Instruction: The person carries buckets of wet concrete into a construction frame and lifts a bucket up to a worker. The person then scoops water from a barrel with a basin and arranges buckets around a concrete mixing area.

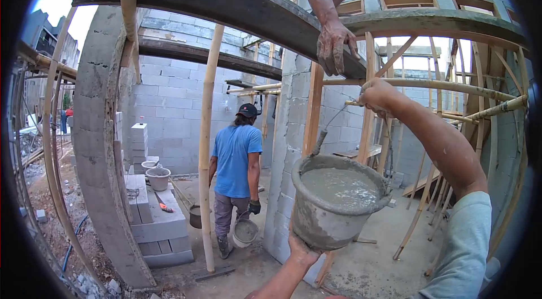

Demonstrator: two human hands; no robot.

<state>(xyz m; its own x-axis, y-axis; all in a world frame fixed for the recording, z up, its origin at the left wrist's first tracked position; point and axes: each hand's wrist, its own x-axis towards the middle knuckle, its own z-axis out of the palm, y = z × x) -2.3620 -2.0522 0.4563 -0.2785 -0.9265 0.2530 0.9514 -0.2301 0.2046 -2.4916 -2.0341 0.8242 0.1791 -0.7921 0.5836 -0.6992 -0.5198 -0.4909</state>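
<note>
A bucket full of wet grey mortar is held up in front of me, roughly level. My right hand is closed around its wire handle above the rim. Beneath the bucket, my left hand supports the base; its fingers are mostly hidden under and behind the bucket. Just above and left of my right hand, a mortar-covered hand of a person up on the planks reaches down, fingers pointing downward, apart from the bucket.
A person in a blue shirt walks away carrying a bucket. Scaffold planks cross overhead; a bamboo pole stands left of centre. Grey blocks hold another bucket and a trowel. A concrete column rises beside my bucket.
</note>
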